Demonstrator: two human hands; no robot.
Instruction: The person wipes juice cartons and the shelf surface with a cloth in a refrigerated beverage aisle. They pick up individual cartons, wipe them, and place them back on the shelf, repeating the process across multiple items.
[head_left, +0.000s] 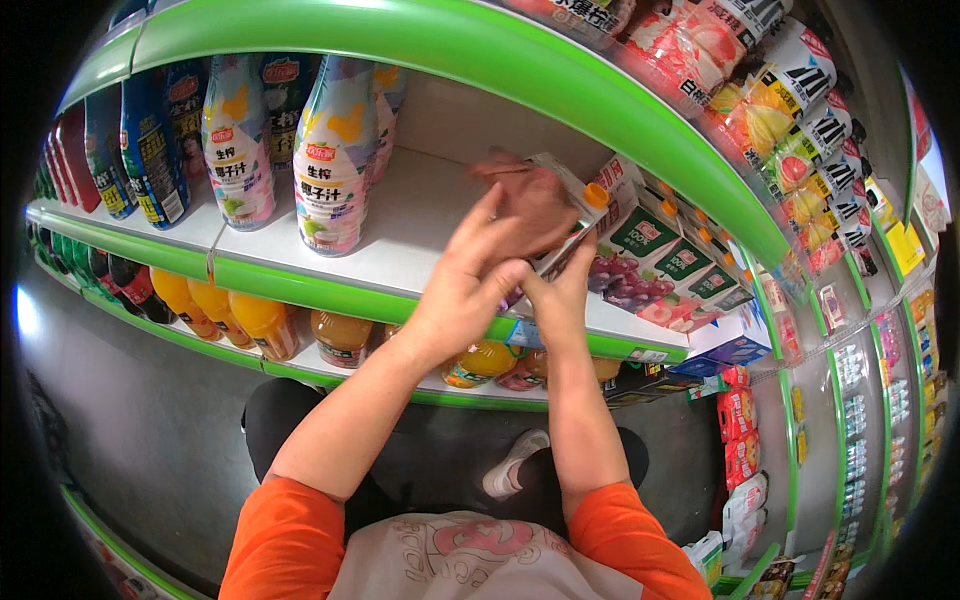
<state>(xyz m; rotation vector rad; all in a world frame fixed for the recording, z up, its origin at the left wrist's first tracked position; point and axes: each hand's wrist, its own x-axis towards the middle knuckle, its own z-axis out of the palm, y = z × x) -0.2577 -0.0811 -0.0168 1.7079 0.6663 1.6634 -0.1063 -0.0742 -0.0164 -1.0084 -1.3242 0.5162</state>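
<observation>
At the shelf, my right hand (559, 289) grips a juice carton (555, 259) with an orange cap from below, and the carton leans at a slant. My left hand (480, 274) is beside it, fingers spread, overlapping a blurred reddish-brown cloth or similar item (525, 202) against the carton's upper side; whether the fingers hold that item cannot be told. Directly right of the carton stands a row of grape juice cartons (641, 240) with orange caps. Coconut drink bottles (330, 172) stand upright to the left on the same white shelf (409, 217).
A green shelf edge (420, 37) arches above my hands, with fruit drink bottles (757, 105) over it at the right. Below, orange juice bottles (259, 322) line a lower shelf. My knees are under its edge. More stocked shelves and red packages (739, 416) stand at the right.
</observation>
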